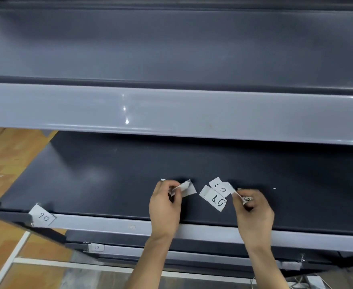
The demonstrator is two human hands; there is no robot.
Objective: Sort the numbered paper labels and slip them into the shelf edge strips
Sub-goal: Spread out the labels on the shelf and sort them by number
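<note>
Two bare forearms reach up from the bottom edge, crossing the grey shelf edge strip (109,225), and both hands work on the dark shelf (109,174) just past it. On the left hand (164,207) the fingers are curled, thumb and forefinger pinching a small bunch of white paper labels (185,187) that pokes out past the fingertips to the right. The right hand (253,211) is curled too, pinching one crumpled slip (246,199) with ink on it; I cannot read the number.

Between the two sets of fingertips two loose labels lie flat and overlapping. The 07 label (219,185) is just beside the right fingertips, and the 08 label (217,201) touches it on the near side. Both are upside down to the person. Well off to the left of the left fingers, a 06 label (43,215) sits crooked at the end of the strip, apparently only partly in. Below the left wrist, another small label (96,247) sits in the lower strip (150,254).

To my eye this is the sorting step, with most labels not yet in a strip. Next, the pinched slips want spreading out face up in order. Then the following number should be taken by one edge and fed squarely into the strip's channel, since thin paper will buckle if pushed askew.
</note>
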